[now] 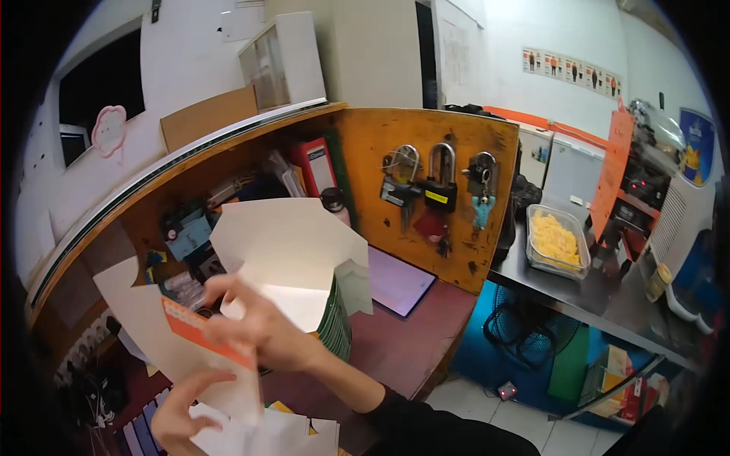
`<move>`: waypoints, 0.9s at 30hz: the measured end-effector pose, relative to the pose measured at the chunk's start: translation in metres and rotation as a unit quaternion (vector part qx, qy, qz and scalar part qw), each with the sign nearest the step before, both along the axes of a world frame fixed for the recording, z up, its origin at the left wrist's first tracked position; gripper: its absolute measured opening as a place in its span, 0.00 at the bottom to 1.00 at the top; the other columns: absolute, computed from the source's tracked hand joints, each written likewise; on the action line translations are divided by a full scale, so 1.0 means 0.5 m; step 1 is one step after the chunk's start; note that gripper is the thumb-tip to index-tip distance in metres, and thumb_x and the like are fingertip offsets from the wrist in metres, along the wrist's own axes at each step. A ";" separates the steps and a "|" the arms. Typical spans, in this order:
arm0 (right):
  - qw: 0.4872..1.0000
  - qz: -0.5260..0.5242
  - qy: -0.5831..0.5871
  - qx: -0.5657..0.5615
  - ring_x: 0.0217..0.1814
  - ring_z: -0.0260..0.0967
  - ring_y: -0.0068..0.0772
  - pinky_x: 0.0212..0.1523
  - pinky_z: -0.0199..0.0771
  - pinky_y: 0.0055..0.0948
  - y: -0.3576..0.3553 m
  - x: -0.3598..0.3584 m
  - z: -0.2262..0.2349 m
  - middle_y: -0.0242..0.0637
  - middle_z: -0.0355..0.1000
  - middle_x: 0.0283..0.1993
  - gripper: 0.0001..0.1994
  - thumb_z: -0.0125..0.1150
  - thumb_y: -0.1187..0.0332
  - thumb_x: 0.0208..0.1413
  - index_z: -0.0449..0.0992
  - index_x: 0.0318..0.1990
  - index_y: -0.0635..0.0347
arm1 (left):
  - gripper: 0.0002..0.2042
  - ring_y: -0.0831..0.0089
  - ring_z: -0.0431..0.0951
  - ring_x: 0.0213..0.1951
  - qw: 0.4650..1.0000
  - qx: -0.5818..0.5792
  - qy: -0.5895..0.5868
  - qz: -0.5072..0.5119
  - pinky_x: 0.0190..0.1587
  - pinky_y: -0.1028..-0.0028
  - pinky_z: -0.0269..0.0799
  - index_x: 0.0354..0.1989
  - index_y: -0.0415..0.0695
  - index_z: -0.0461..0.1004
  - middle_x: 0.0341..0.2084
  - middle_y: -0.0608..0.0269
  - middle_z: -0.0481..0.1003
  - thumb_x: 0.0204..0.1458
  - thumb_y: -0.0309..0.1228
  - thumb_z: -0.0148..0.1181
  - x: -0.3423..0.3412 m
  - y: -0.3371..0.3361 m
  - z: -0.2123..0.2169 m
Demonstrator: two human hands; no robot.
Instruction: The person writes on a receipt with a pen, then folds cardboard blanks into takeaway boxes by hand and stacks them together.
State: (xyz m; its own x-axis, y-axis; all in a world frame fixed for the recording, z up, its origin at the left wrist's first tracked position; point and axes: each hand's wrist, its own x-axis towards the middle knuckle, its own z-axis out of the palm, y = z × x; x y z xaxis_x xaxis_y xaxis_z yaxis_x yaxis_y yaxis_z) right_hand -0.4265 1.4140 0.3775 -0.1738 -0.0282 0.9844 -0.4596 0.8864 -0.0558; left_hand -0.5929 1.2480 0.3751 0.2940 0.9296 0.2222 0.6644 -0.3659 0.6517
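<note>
A white cardboard box blank with an orange printed strip stands tilted at the lower left, partly unfolded. My right hand reaches across it, fingers bent over its orange edge and slightly smeared by motion. Curled at the blank's lower end, my left hand has its fingertips on the cardboard. Just beyond my right hand, a stack of nested open boxes shows a green patterned outside, its white flaps spread upward. White cardboard pieces lie beneath my hands.
Behind the boxes, a tablet lies on the dark red desk. Padlocks and keys hang on the wooden side panel. To the right, a steel counter bears a clear tub of yellow food. A fan stands below.
</note>
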 end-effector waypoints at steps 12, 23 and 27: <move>0.770 0.566 -0.241 -0.169 0.67 0.41 0.38 0.61 0.46 0.33 -0.046 -0.051 -0.017 0.44 0.44 0.63 0.31 0.54 0.52 0.48 0.53 0.56 0.58 | 0.19 0.74 0.74 0.38 0.786 0.357 -0.455 0.221 0.37 0.77 0.74 0.52 0.37 0.60 0.38 0.60 0.70 0.54 0.33 0.51 0.024 0.049 -0.085; 0.982 0.158 -0.035 -0.095 0.57 0.59 0.52 0.49 0.65 0.38 -0.118 -0.099 -0.061 0.54 0.47 0.63 0.16 0.64 0.72 0.32 0.74 0.35 0.58 | 0.28 0.64 0.69 0.47 0.695 0.316 -0.536 0.359 0.47 0.65 0.69 0.56 0.37 0.52 0.47 0.51 0.64 0.55 0.46 0.46 0.031 -0.015 -0.017; 0.960 0.219 -0.175 -0.023 0.52 0.65 0.50 0.42 0.71 0.34 -0.106 -0.058 -0.042 0.53 0.46 0.64 0.15 0.66 0.70 0.30 0.75 0.33 0.54 | 0.26 0.63 0.70 0.45 0.752 0.306 -0.474 0.340 0.44 0.66 0.71 0.55 0.36 0.55 0.44 0.51 0.65 0.54 0.43 0.48 -0.001 -0.050 -0.017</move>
